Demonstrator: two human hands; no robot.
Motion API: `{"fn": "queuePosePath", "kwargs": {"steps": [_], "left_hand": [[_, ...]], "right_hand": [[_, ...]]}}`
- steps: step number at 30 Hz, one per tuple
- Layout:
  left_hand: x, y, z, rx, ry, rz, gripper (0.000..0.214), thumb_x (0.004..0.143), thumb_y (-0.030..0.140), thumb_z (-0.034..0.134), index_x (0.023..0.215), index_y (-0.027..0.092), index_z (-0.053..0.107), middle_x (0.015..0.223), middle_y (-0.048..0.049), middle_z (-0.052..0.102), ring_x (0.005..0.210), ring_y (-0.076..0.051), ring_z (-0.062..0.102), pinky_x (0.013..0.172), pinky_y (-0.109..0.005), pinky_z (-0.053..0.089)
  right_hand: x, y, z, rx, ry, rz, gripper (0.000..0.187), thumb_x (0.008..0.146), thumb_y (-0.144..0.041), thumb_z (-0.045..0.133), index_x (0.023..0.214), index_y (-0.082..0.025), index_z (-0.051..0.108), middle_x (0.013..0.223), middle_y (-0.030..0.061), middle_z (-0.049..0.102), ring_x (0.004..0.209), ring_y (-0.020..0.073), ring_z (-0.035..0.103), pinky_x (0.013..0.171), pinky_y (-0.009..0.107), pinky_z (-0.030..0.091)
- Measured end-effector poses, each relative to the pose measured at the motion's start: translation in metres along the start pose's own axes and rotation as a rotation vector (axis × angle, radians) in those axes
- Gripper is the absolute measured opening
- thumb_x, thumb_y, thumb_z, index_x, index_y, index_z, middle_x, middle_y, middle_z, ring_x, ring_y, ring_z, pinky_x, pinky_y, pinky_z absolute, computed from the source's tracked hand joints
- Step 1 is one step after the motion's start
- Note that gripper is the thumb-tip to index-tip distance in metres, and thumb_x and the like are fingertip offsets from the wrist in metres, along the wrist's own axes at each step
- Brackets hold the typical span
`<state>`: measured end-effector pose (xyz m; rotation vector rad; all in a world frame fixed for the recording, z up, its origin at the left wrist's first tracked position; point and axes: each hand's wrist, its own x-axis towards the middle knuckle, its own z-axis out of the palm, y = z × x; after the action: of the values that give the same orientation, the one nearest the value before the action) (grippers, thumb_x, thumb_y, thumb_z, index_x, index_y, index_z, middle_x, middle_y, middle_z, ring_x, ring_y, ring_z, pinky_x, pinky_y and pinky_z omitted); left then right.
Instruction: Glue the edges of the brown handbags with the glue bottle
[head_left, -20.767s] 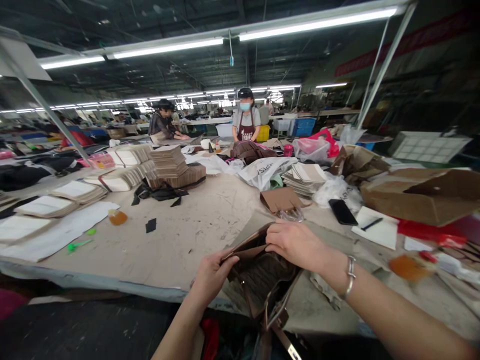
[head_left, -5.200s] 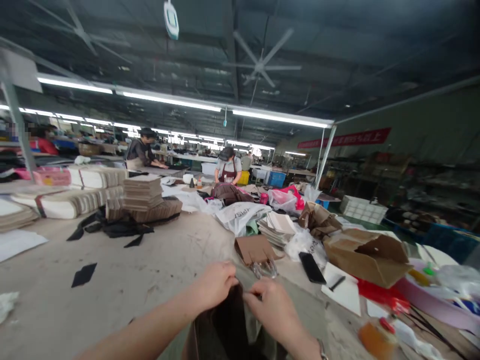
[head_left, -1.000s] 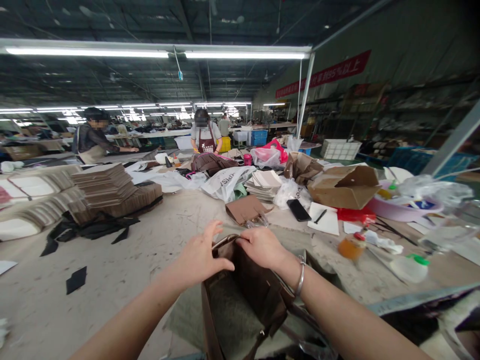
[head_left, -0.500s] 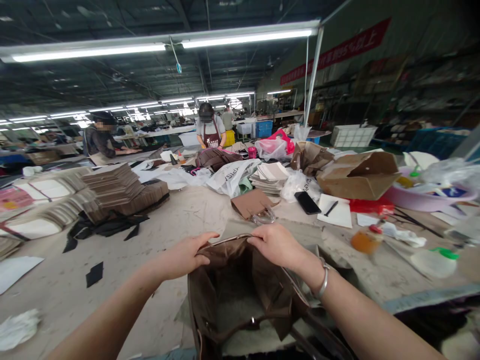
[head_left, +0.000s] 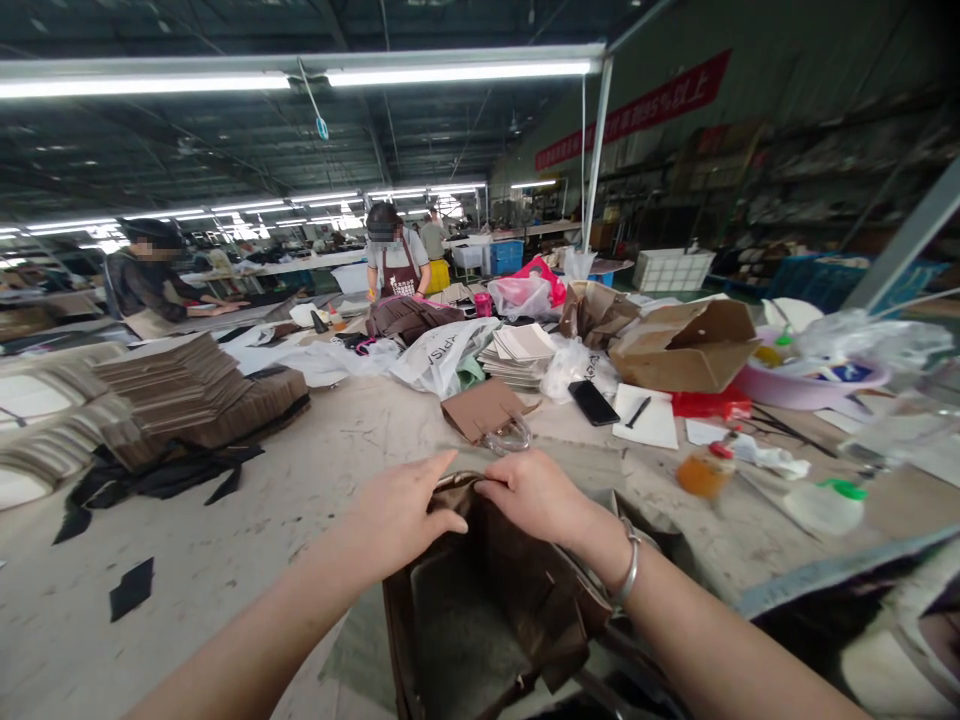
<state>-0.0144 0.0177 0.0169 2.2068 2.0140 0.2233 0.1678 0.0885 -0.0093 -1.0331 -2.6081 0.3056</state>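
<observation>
- On the red banner [head_left: 634, 112] I read "95%以上"; the rest blurs.
- I make out "PISA" on the white plastic bag [head_left: 429, 366].
- Print on the maroon apron [head_left: 397, 264] is too small for me.

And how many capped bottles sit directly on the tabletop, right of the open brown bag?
2: the red-capped, orange-filled bottle, and the green-capped bottle farther right. Both are right of the brown bag; others may be hidden.
</observation>
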Motion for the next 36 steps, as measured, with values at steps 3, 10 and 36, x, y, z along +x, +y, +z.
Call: {"fn": "queuePosePath", "kwargs": {"steps": [3,10,36], "left_hand": [[0.014,0.002,0.007,-0.079,0.004,0.088,0.061,0.074,0.034,0.067,0.131,0.024,0.05,0.126,-0.0063,0.062,0.109,-0.028,0.059,0.093,-0.037,0.043],[0.024,-0.007,0.013,-0.223,-0.016,0.157,0.032,0.077,0.019,0.057,0.106,0.026,0.067,0.106,0.0009,0.071,0.093,-0.02,0.064,0.081,-0.029,0.045],[0.026,-0.012,0.013,-0.271,-0.039,0.151,0.026,0.084,0.029,0.049,0.097,0.027,0.071,0.092,0.0006,0.073,0.083,-0.019,0.064,0.077,-0.027,0.047]], "right_hand": [[0.0,0.001,0.002,0.02,0.022,-0.024,0.028,0.089,-0.034,0.051,0.072,-0.021,0.07,0.07,0.0009,0.07,0.064,0.0137,0.059,0.058,0.025,0.034],[0.001,0.009,0.005,0.145,0.026,-0.063,0.028,0.088,-0.032,0.053,0.068,-0.019,0.068,0.063,-0.0015,0.066,0.057,0.0104,0.052,0.055,0.023,0.031],[0.002,0.006,0.0,0.004,-0.016,-0.122,0.03,0.091,-0.036,0.049,0.074,-0.021,0.069,0.072,0.0018,0.07,0.067,0.0145,0.059,0.059,0.025,0.034]]}}
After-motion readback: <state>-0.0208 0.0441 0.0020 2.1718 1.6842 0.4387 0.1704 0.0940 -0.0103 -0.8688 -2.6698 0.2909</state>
